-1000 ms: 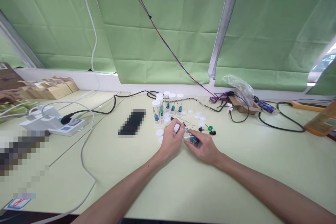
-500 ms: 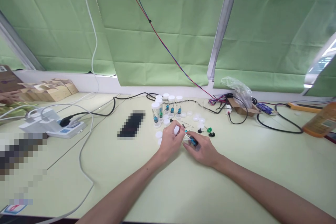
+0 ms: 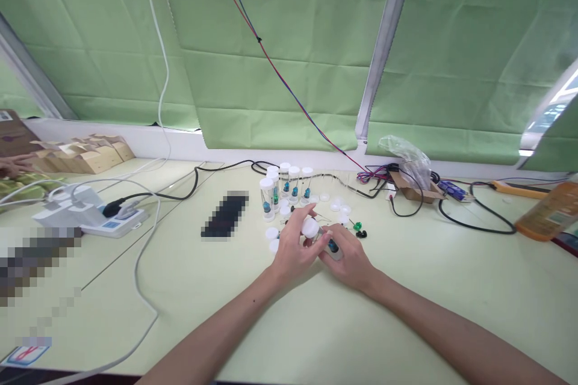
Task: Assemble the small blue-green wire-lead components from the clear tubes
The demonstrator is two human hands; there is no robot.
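**Fingers [image 3: 298, 224] pinching cap and vial, just in front of the vial row**

Left hand [image 3: 292, 251]: thumb and forefinger clenched on a white cap [image 3: 310, 227], which is held right at the mouth of the vial. Cannot tell whether the cap is seated.

Right hand [image 3: 348, 260]: fingers wrapped round a clear vial [image 3: 332, 247] lying tilted in the grip, with a small blue part visible inside. Both hands are close together and touching at the fingertips, low over the worktop [image 3: 406, 289].

Landmark: row of capped vials [image 3: 280, 187], standing upright, each with a blue or green part inside.
- Held vial and cap: just in front of the row, slightly to its right.
- Loose white caps [image 3: 273, 233]: scattered in front of the row, and more to its right.
- Green part [image 3: 357, 226] and black part [image 3: 362, 233]: right of the row, lying just beyond the right hand.
- Cardboard box [image 3: 413, 191] with a plastic bag: well to the right of the row.
- Power strip [image 3: 93, 216]: well to the left of the row.
- Another person's hand [image 3: 15, 163]: far left of the row, at the frame edge.
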